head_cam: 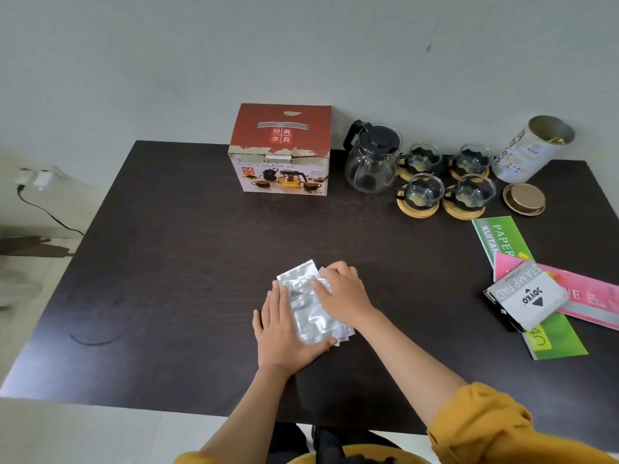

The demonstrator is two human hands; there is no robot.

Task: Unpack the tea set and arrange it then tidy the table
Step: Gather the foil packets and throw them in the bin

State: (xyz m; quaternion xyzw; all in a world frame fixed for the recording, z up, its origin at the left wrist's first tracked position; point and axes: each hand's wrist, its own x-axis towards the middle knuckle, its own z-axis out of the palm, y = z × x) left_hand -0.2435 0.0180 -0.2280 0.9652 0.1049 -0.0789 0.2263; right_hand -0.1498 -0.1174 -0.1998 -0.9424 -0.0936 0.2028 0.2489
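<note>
A small stack of silver foil packets (306, 309) lies in the middle of the dark table (167, 262). My left hand (284, 329) lies flat along their left edge, thumb under the near corner. My right hand (345, 296) presses on their top right with curled fingertips. At the back stand the closed red tea set box (281, 152), a glass teapot (373, 160) with a black lid, and several glass cups (423, 190) on round wooden coasters.
An open white tin (532, 152) leans at the back right, its gold lid (524, 199) lying in front. Green and pink booklets (502, 236) and a stamp pad box (527, 296) lie at the right edge. A wall plug and cable (37, 192) are on the left.
</note>
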